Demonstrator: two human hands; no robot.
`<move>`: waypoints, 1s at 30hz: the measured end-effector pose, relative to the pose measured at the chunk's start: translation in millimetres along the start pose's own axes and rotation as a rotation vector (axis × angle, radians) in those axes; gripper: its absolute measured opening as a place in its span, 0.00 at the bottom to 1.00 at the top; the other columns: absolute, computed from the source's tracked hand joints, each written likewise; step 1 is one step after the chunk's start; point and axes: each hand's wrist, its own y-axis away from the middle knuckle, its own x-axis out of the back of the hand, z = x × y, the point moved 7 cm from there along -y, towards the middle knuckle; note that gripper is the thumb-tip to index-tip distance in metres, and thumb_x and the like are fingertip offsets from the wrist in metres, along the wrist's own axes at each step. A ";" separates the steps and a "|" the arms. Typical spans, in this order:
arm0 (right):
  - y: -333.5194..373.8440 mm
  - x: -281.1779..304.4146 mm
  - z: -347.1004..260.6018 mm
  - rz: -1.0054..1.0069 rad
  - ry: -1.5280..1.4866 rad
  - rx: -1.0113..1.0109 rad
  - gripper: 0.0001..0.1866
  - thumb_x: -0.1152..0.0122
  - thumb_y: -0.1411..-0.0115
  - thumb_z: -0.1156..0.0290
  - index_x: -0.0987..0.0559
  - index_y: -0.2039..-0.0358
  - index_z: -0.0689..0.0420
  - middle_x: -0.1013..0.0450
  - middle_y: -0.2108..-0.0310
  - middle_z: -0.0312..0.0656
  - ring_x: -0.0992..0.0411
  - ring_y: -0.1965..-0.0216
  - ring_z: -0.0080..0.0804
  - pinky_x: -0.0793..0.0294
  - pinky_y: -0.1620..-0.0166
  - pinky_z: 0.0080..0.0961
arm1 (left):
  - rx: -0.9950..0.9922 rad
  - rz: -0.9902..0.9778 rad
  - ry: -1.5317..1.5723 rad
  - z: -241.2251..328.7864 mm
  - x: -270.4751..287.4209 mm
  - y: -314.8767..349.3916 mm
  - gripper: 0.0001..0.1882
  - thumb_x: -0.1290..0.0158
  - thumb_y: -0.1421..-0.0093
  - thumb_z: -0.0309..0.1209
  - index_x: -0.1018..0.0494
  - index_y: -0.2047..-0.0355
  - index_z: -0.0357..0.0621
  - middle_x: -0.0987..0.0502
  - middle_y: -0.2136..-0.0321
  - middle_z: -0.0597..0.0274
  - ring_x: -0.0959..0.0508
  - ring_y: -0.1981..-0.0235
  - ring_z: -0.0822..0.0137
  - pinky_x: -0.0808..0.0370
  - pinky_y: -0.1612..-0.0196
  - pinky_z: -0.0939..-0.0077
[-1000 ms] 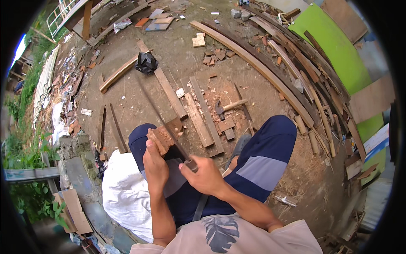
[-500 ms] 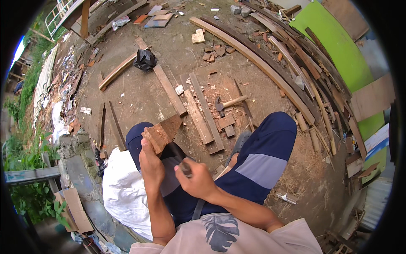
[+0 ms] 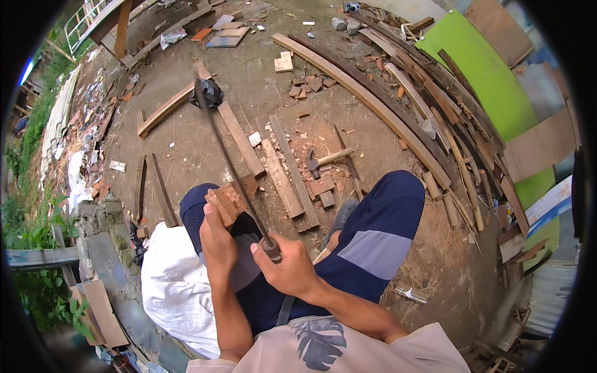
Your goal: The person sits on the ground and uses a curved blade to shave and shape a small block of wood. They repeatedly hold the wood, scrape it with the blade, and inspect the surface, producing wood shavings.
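Note:
My left hand [image 3: 219,242] grips a reddish-brown wood block [image 3: 229,204] near my left knee, its thumb lying along the near side. The block's upper face looks rough and chipped. In my right hand [image 3: 288,264] is the handle of a machete [image 3: 230,165]. Its long dark blade shows nearly edge-on, raised and slanting up to the left, and it crosses in front of part of the block from this view. Whether blade and block touch, I cannot tell. A claw hammer [image 3: 329,158] with a wooden handle lies on the ground beyond my feet.
Wood chips and planks [image 3: 283,177] lie on the dirt ahead, with a black plastic bag [image 3: 209,93] farther off. Long boards [image 3: 367,102] and a scrap pile line the right, near a green panel [image 3: 485,74]. White cloth [image 3: 177,286] is beside my left leg.
The machete has swung up from low beside the block, so its blade now points far forward. My left hand keeps its grip on the block. The whole view has shifted slightly.

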 end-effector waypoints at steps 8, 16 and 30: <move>2.9 -5.3 12.5 0.026 -0.030 0.017 0.14 0.36 0.36 0.68 0.25 0.75 0.63 0.31 0.85 0.37 0.34 0.81 0.20 0.36 0.76 0.27 | -0.020 0.020 0.063 -2.7 -1.4 3.9 0.37 0.75 0.22 0.52 0.25 0.54 0.29 0.19 0.63 0.44 0.22 0.60 0.48 0.29 0.53 0.62; 5.6 -8.4 26.9 -0.043 0.060 -0.072 0.13 0.36 0.36 0.68 0.24 0.72 0.64 0.30 0.84 0.39 0.32 0.80 0.21 0.33 0.75 0.28 | 0.016 0.015 0.040 1.5 -2.5 4.1 0.37 0.75 0.22 0.51 0.25 0.55 0.29 0.19 0.64 0.44 0.22 0.62 0.49 0.29 0.53 0.61; 3.4 -8.6 40.7 -0.022 0.051 0.007 0.13 0.36 0.37 0.70 0.27 0.75 0.64 0.28 0.84 0.49 0.26 0.83 0.42 0.31 0.75 0.35 | 0.030 -0.002 0.071 0.1 -5.2 3.0 0.37 0.75 0.22 0.51 0.25 0.53 0.29 0.19 0.62 0.44 0.21 0.60 0.51 0.29 0.52 0.62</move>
